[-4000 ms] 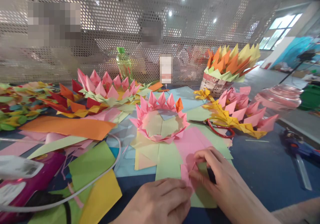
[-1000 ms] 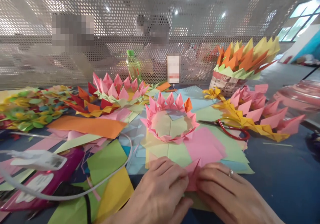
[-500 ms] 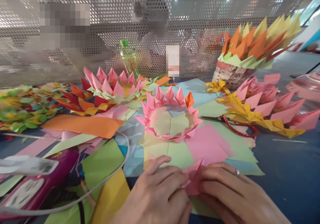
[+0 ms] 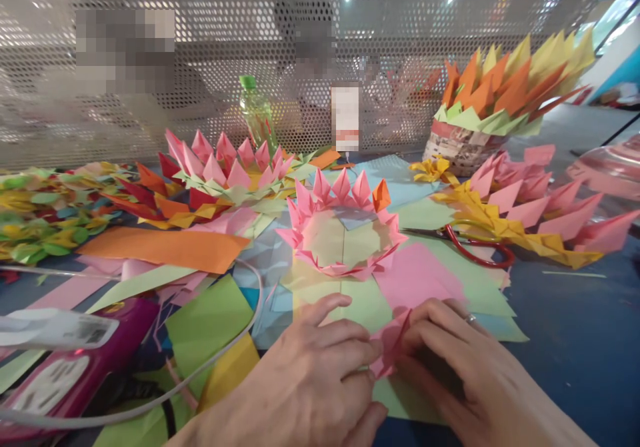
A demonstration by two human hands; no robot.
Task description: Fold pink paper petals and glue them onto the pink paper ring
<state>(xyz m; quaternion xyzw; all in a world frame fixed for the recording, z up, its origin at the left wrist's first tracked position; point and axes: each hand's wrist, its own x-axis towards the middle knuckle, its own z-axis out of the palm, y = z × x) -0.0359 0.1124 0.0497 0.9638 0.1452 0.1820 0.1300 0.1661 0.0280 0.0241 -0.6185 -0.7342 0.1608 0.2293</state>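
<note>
A small folded piece of pink paper (image 4: 389, 346) is pinched between my two hands, low in the middle of the head view. My left hand (image 4: 320, 367) grips its left side, the index finger lifted away from it. On its right side, the fingers of my right hand (image 4: 445, 354), which wears a ring, are closed round the paper. Part of the folded paper is hidden behind my fingers. Just beyond my hands lies a ring of pink folded points (image 4: 345, 270) with one orange point (image 4: 381, 195). Flat pink sheets (image 4: 420, 275) and pale green sheets (image 4: 480, 280) lie under and beside it.
Red-handled scissors (image 4: 483, 254) lie right of the ring. A magenta power strip (image 4: 110, 354) and a white cable (image 4: 220, 347) are at left. Behind stand a green-capped bottle (image 4: 255, 114), a pink paper lotus (image 4: 230, 167) and an orange-yellow paper piece (image 4: 500, 87) against a perforated metal screen (image 4: 210, 54).
Both hands have shifted slightly upward with the folded pink paper, which has turned so its upright point shows less. My right hand's fingers have arched higher over it.
</note>
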